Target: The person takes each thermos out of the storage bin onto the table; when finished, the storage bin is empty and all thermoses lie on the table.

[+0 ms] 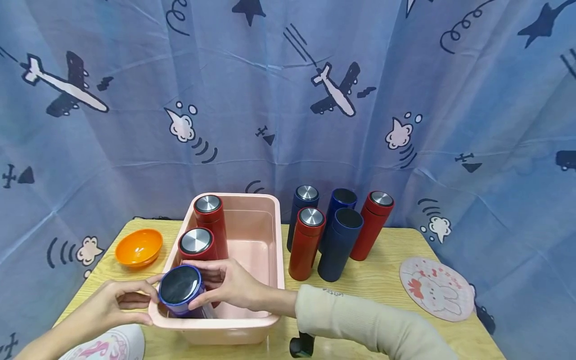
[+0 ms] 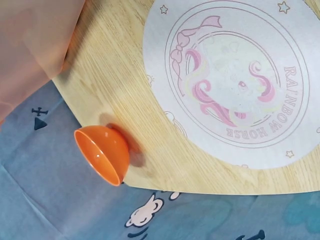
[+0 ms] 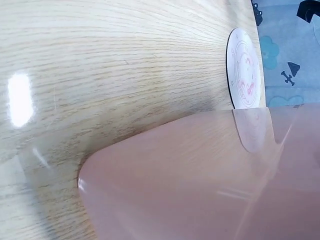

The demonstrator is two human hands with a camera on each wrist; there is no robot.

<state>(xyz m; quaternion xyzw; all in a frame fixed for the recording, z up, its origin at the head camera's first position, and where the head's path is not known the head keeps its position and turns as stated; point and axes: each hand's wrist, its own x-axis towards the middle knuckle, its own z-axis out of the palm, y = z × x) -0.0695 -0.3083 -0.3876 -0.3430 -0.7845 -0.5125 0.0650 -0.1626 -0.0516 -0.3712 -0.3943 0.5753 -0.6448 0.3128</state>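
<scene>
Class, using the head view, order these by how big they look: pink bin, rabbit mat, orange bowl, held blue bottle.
1. Pink bin
2. Rabbit mat
Not ranked: orange bowl and held blue bottle look close; the bottle is partly hidden and seems nearer the camera.

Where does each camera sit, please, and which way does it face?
Head: on the person's head, facing forward and down at the pink bin, the blue flask and the curtain; the left hand, right hand and forearms show.
Left wrist: on that wrist, facing down at the printed round mat and orange bowl; no hand shows.
Right wrist: on that wrist, facing the tabletop and bin wall; no hand shows.
Shared: head and left wrist both see the bowl.
</scene>
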